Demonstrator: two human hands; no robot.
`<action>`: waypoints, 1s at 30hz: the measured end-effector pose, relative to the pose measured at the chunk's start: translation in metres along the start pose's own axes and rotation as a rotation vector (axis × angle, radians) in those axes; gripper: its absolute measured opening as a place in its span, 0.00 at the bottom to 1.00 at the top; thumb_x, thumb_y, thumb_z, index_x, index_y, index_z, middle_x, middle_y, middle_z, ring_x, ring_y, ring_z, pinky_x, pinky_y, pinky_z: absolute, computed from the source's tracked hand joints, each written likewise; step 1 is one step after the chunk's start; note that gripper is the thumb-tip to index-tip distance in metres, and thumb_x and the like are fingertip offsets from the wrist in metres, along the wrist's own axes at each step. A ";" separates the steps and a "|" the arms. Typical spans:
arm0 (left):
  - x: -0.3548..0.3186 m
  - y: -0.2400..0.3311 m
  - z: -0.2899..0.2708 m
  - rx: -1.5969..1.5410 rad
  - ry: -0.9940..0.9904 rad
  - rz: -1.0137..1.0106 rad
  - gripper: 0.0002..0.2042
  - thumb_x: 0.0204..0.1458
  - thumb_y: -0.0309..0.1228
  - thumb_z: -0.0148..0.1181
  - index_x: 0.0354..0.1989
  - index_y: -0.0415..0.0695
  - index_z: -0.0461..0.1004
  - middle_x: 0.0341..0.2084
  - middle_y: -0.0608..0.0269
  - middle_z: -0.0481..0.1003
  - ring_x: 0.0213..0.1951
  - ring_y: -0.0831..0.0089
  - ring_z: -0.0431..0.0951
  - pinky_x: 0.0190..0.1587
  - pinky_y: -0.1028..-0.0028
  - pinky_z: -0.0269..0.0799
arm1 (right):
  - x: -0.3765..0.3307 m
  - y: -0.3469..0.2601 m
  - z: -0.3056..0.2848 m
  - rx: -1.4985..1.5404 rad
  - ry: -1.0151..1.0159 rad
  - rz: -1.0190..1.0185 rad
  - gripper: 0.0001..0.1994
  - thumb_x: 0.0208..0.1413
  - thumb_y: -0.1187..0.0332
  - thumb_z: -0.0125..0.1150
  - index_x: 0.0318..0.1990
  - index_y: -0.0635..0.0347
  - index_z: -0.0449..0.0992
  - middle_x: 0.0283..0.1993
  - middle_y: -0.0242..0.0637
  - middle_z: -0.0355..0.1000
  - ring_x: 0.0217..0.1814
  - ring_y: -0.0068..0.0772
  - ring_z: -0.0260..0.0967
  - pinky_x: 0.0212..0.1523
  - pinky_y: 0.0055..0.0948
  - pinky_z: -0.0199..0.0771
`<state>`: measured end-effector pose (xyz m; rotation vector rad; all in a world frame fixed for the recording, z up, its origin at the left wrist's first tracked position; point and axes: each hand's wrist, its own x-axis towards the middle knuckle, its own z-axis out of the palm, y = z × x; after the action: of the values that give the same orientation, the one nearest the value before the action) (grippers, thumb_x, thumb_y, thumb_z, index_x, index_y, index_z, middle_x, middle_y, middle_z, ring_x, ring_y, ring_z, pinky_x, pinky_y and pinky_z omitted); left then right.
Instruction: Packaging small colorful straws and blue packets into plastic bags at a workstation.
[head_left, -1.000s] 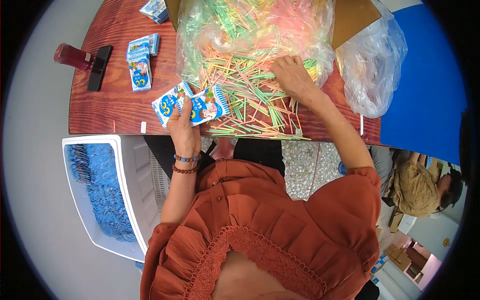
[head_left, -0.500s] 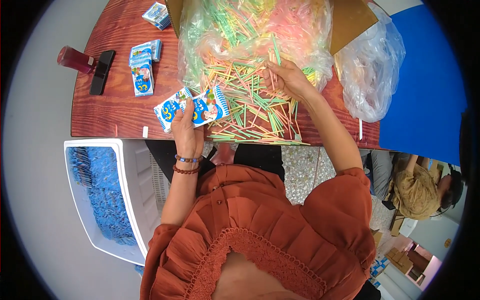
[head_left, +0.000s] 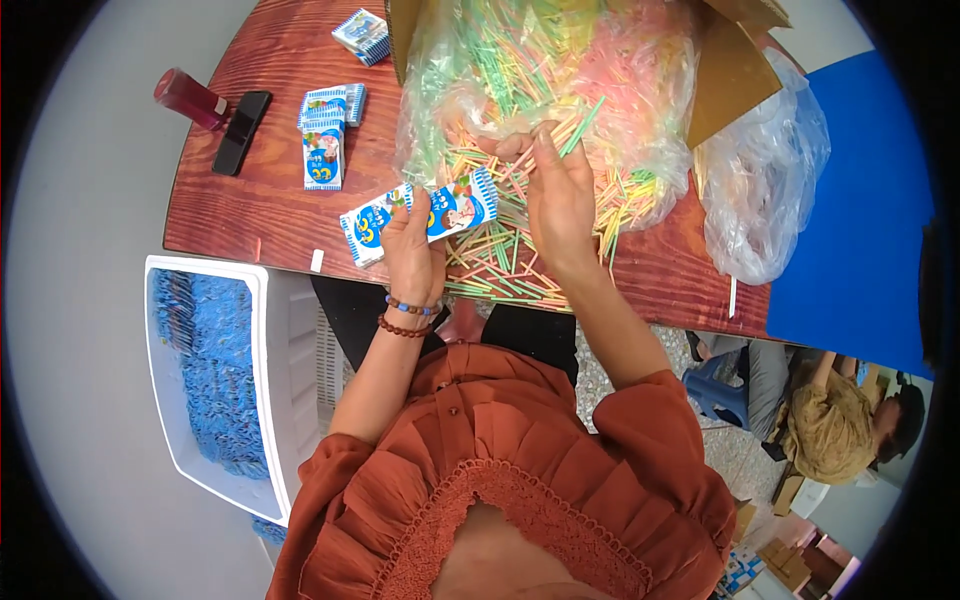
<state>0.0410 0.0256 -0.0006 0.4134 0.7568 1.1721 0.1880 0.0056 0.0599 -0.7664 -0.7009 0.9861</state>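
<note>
Left hand (head_left: 415, 250) grips 2 packets (head_left: 420, 218); right hand (head_left: 558, 190) pinches straws (head_left: 560, 135), which could slip off the table (head_left: 250, 215) edge.

We look straight down from a single head-worn fisheye camera, close above our own forearms and the red wooden table (head_left: 270, 215). Its edge bows toward the dark round rim; the floor and white crate (head_left: 285, 400) fall below.
</note>
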 end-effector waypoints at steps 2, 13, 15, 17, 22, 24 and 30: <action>-0.001 0.002 0.002 -0.009 0.011 0.004 0.07 0.61 0.32 0.56 0.37 0.41 0.74 0.33 0.67 0.77 0.34 0.80 0.77 0.40 0.75 0.75 | -0.007 0.000 0.015 -0.104 0.064 -0.134 0.09 0.69 0.67 0.41 0.48 0.62 0.63 0.37 0.43 0.73 0.48 0.41 0.73 0.59 0.41 0.65; -0.002 0.000 0.015 -0.067 0.025 0.111 0.09 0.61 0.33 0.55 0.32 0.41 0.74 0.31 0.67 0.77 0.31 0.82 0.75 0.37 0.77 0.73 | -0.020 0.025 0.039 -0.289 0.121 -0.134 0.12 0.69 0.65 0.41 0.47 0.64 0.66 0.57 0.49 0.69 0.59 0.34 0.65 0.62 0.33 0.59; 0.001 -0.003 0.014 -0.077 0.013 0.133 0.10 0.61 0.33 0.55 0.32 0.41 0.74 0.30 0.67 0.77 0.31 0.83 0.74 0.37 0.77 0.72 | -0.018 0.023 0.041 -0.141 0.101 -0.068 0.13 0.68 0.65 0.41 0.46 0.66 0.68 0.63 0.50 0.63 0.64 0.37 0.62 0.66 0.32 0.55; 0.002 -0.004 0.014 -0.090 0.015 0.175 0.10 0.61 0.33 0.55 0.32 0.41 0.75 0.30 0.68 0.77 0.31 0.84 0.74 0.36 0.77 0.71 | -0.016 0.029 0.037 -0.172 0.075 -0.082 0.15 0.67 0.64 0.41 0.50 0.66 0.68 0.64 0.50 0.62 0.65 0.37 0.60 0.66 0.31 0.53; 0.011 -0.008 0.011 -0.108 0.033 0.192 0.09 0.61 0.33 0.55 0.33 0.40 0.76 0.30 0.67 0.77 0.31 0.83 0.74 0.36 0.78 0.72 | -0.011 0.030 0.033 -0.112 0.053 -0.056 0.21 0.67 0.62 0.41 0.60 0.68 0.64 0.66 0.50 0.59 0.68 0.36 0.55 0.67 0.31 0.52; 0.012 -0.008 0.016 -0.102 0.012 0.180 0.09 0.61 0.33 0.55 0.34 0.40 0.76 0.31 0.67 0.78 0.32 0.82 0.75 0.37 0.78 0.72 | -0.008 0.030 0.025 -0.488 -0.001 -0.050 0.24 0.67 0.60 0.39 0.63 0.68 0.61 0.63 0.47 0.62 0.65 0.35 0.60 0.64 0.32 0.57; 0.024 0.000 0.013 -0.110 0.012 0.219 0.10 0.62 0.33 0.54 0.39 0.38 0.76 0.35 0.64 0.78 0.33 0.79 0.77 0.39 0.77 0.75 | 0.008 0.010 -0.024 -0.555 0.107 -0.084 0.24 0.66 0.54 0.42 0.52 0.67 0.72 0.46 0.40 0.74 0.46 0.32 0.72 0.49 0.31 0.70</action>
<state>0.0547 0.0489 0.0009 0.4048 0.6655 1.4160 0.2056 0.0101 0.0402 -1.2525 -0.9193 0.6691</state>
